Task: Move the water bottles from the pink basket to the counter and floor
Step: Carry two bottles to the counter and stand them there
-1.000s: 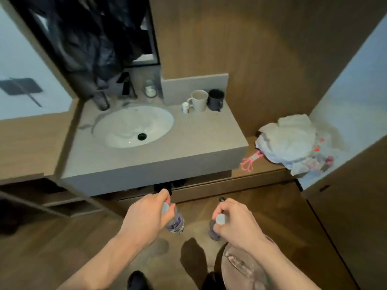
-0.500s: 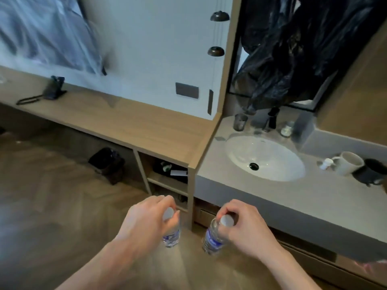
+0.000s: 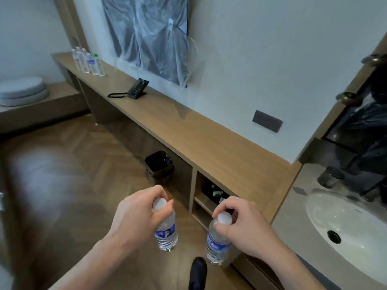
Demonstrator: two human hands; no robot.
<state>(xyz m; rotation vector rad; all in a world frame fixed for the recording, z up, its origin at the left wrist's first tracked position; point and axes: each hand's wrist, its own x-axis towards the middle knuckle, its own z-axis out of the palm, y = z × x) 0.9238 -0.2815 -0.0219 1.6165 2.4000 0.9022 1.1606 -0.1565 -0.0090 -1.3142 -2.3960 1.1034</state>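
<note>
Item: left hand (image 3: 136, 218), lower centre of the frame, pinching one water bottle (image 3: 166, 231) by the neck just under its white cap; bottle hanging upright over the wood floor (image 3: 62, 185).

Item: right hand (image 3: 243, 225), lower right of centre, gripping a second bottle (image 3: 216, 245) the same way, beside the cabinet edge.

Item: wooden counter (image 3: 199, 139), running from upper left to right; a cluster of bottles (image 3: 88, 61) standing at its far upper-left end. Pink basket not showing.

Risk, as judged: both bottles are dangling from fingertip holds at the cap, so a swing in carrying could be loosening the grip and dropping one; setting down close to the standing cluster could be toppling it.
</note>
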